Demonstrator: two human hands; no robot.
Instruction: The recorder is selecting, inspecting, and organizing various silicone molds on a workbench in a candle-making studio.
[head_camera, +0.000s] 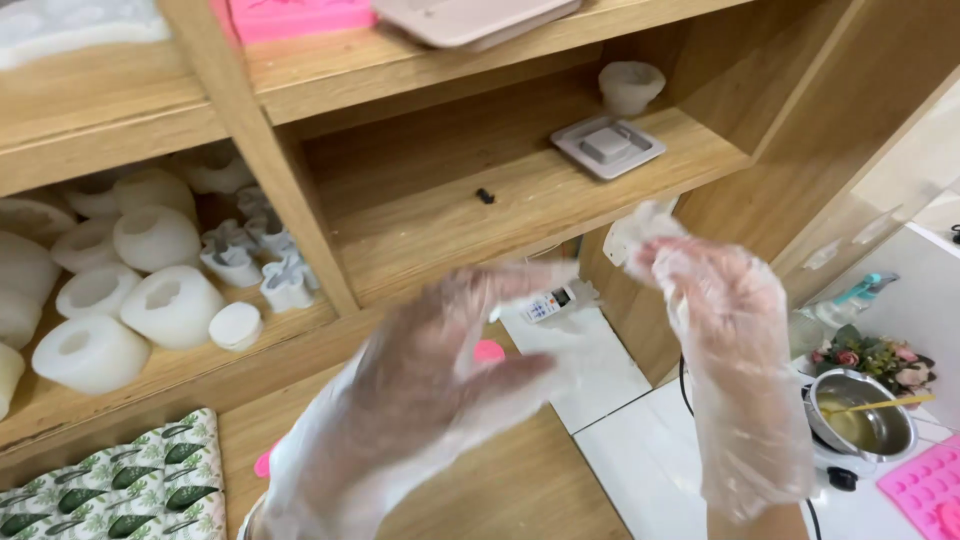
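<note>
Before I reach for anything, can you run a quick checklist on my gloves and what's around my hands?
1. Left hand gloved: ok, clear plastic glove covers it.
2. Right hand gloved: ok, though the glove hangs loose at the wrist.
3. Hands holding nothing: ok, both spread open.
4. Metal pot upright with stick inside: ok.
5. Pink mould flat on white counter: ok, partly out of frame.
6. Glove tears: cannot tell.

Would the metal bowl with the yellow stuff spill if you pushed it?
Maybe. The bowl looks thin and light, so it may slide easily. The yellow liquid inside could slosh. The stick leaning over its rim might tip out or catch a hand.
</note>
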